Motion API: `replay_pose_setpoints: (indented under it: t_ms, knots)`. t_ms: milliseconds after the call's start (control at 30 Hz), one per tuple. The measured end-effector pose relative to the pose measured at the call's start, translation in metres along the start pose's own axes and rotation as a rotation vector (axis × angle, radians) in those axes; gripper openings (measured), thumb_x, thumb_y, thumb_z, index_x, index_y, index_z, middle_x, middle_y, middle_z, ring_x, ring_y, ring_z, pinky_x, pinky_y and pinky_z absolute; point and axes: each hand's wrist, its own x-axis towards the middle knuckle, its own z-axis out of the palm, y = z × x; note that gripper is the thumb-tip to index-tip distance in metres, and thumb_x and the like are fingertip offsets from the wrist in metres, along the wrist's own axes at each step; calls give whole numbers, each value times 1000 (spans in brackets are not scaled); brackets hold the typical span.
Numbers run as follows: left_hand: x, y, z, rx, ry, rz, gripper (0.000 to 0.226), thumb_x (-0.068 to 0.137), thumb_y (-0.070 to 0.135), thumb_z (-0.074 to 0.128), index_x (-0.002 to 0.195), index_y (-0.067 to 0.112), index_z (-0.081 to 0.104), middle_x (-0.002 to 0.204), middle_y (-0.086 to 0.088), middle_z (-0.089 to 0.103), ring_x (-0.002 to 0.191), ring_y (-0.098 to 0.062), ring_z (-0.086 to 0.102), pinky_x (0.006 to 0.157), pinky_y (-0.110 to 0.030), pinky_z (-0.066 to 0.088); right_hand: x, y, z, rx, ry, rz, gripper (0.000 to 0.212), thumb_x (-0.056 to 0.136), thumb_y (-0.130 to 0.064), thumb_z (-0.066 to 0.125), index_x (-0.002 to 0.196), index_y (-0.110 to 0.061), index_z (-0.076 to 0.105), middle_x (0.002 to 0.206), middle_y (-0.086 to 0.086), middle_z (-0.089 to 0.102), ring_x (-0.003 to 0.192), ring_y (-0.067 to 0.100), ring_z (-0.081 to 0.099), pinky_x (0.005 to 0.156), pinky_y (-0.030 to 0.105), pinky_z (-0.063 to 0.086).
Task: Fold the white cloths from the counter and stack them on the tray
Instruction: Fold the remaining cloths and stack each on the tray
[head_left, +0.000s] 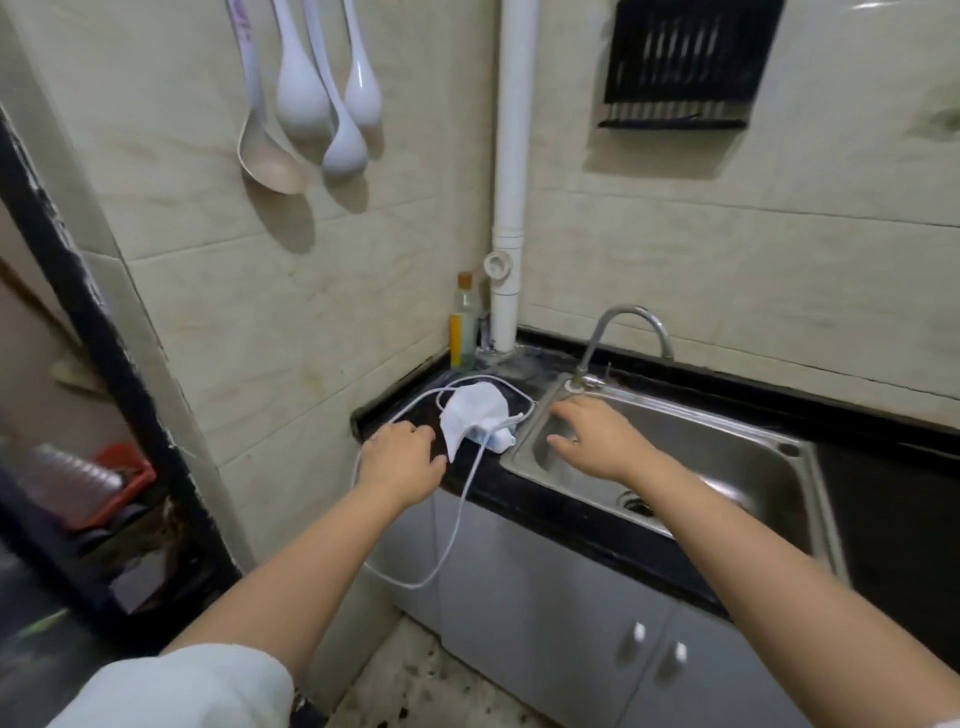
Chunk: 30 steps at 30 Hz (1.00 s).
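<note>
Both hands reach out over the black surface beside the sink. Left hand hovers at the surface's left end with its fingers loosely bent and grasping nothing, just beside a white cloth that lies crumpled on the surface. Right hand is spread, fingers relaxed, over the left rim of the sink, also holding nothing. A white cable loops around the cloth and hangs down over the surface's front edge, before the grey cabinet doors. Behind the cloth, in the corner by a white pipe, stands a bottle. Ladles hang on the tiled wall above.
</note>
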Motion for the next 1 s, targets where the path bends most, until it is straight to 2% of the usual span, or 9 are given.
replay_pose_setpoints:
  t_ms: [267, 467, 567, 633, 700, 767, 833, 933, 1000]
  knots:
    - [173, -20, 75, -205, -131, -36, 40, 86, 35, 55, 121, 14, 55, 124, -10, 57, 116, -29, 52, 94, -39, 46, 183, 38, 85, 10, -174, 43, 37, 91, -25, 47, 124, -11, 52, 127, 11, 57, 117, 28, 51, 96, 38, 44]
    - [237, -9, 146, -168, -331, -21, 34, 87, 27, 55, 115, 9, 50, 121, -11, 55, 113, -30, 52, 88, -39, 44, 241, 74, 139, 10, -267, 78, 34, 88, -18, 45, 119, -12, 57, 120, 13, 61, 110, 31, 55, 91, 37, 47]
    - [251, -14, 169, -279, -305, -10, 18, 91, 21, 49, 97, 6, 56, 107, -12, 62, 98, -30, 59, 75, -35, 44, 257, 82, 163, 68, -302, 22, 40, 88, -22, 50, 127, -14, 52, 121, 12, 60, 110, 30, 55, 92, 37, 46]
    - [253, -20, 172, -334, -261, 31, 23, 94, 22, 46, 88, 5, 59, 95, -12, 65, 89, -29, 61, 65, -31, 38, 264, 82, 175, 95, -339, -35, 47, 89, -30, 54, 132, -13, 46, 123, 11, 58, 113, 29, 54, 95, 38, 45]
    - [255, -29, 166, -359, -221, 94, 26, 94, 24, 47, 90, 5, 63, 90, -11, 67, 85, -27, 61, 64, -31, 38, 268, 82, 184, 89, -348, -82, 50, 87, -35, 57, 131, -13, 48, 120, 10, 59, 112, 28, 54, 95, 35, 44]
    - [259, -38, 155, -367, -229, 187, 29, 94, 28, 48, 94, 6, 67, 91, -9, 68, 84, -24, 62, 68, -30, 42, 273, 83, 189, 80, -353, -100, 47, 85, -36, 59, 126, -14, 53, 115, 9, 61, 108, 27, 55, 93, 33, 44]
    - [264, -45, 140, -370, -231, 255, 44, 91, 41, 43, 94, 5, 68, 89, -11, 70, 82, -24, 63, 69, -29, 43, 280, 85, 191, 105, -353, -98, 37, 84, -32, 60, 116, -14, 62, 109, 10, 63, 103, 27, 56, 89, 33, 46]
    - [270, -53, 120, -445, -166, 265, 66, 80, 54, 28, 89, 2, 69, 81, -12, 69, 74, -23, 62, 64, -23, 43, 291, 87, 190, 77, -358, -120, 23, 87, -22, 54, 101, -10, 67, 100, 12, 65, 99, 27, 57, 83, 33, 45]
    - [274, -58, 109, -465, -127, 247, 62, 82, 50, 31, 86, 0, 69, 77, -13, 68, 69, -20, 59, 58, -15, 37, 296, 88, 185, 48, -357, -147, 24, 90, -22, 50, 100, -7, 67, 102, 11, 64, 99, 25, 57, 84, 33, 43]
